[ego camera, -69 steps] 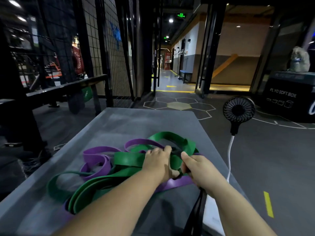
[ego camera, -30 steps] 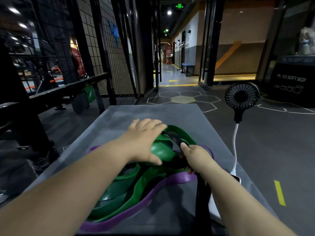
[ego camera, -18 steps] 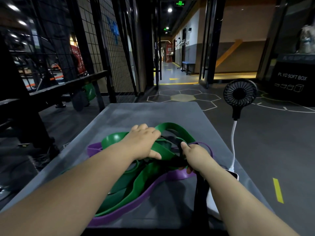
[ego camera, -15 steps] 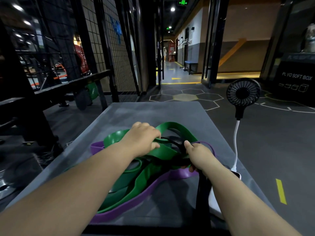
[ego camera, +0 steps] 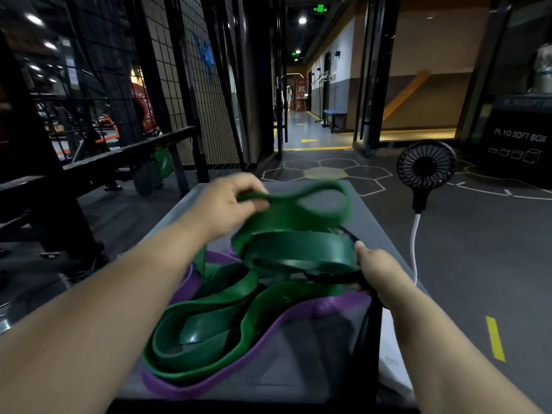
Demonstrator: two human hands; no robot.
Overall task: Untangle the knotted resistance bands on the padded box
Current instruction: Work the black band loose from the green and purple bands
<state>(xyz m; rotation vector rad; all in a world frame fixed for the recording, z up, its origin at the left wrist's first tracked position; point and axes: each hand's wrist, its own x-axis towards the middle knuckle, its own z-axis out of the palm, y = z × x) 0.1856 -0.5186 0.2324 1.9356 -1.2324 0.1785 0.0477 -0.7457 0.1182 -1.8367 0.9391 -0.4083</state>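
On the smooth grey padded box, the tangle of flat rubber loops lay from the centre of the top toward its 6 o'clock edge. The left hand was raised over the 12 o'clock half, its grip pinched on a lighter green flat rubber band. That band stood clear of the surface in a twisted figure-eight shape and was blurred. Below it, a dark green broad rubber band curved in a glossy, stiff-looking coil. More green loops were stacked flat toward 7 o'clock.

The right hand, at 3 o'clock of the tangle, had its grip clenched on a thin black rubber band where it met the dark green coil, thumb on top. The black band dropped over the box's 5 o'clock corner. A matte purple flat rubber band ran under the green loops and skirted the 6 o'clock edge closely.

Bare grey padding showed at 12 o'clock beyond the left hand, and in a strip at 6 o'clock. A small round black fan stood off the 2 o'clock corner, and its white cable ran beside the 3 o'clock edge. Dark speckled floor lay open past it, and a black wire-mesh wall rose at 10 o'clock.
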